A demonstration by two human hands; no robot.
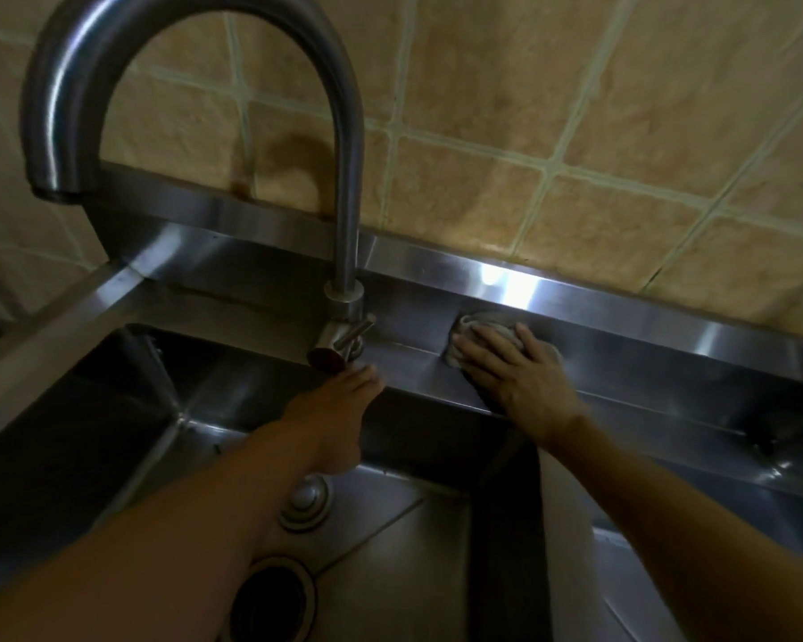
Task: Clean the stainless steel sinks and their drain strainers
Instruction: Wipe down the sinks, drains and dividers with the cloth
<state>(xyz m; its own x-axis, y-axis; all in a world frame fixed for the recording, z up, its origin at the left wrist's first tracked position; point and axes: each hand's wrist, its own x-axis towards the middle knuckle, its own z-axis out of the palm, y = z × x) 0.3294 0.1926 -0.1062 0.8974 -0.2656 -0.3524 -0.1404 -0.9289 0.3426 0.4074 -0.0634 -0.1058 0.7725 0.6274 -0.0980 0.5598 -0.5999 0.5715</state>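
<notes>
My right hand (511,373) lies flat with straight fingers on a grey scouring pad (478,327), pressing it against the steel ledge behind the sinks (622,359). My left hand (339,410) reaches toward the tap lever (344,342), its fingertips just below the lever's round end. In the left sink basin (112,424) an open drain (270,604) shows at the bottom. A round strainer plug (304,502) lies on the basin floor beside it, partly behind my left forearm. The right basin (668,590) is mostly hidden by my right arm.
A tall curved steel tap (344,178) rises from the ledge, its spout (56,178) hanging over the left basin. Beige wall tiles (576,132) stand behind the steel backsplash. A steel divider (506,525) separates the two basins.
</notes>
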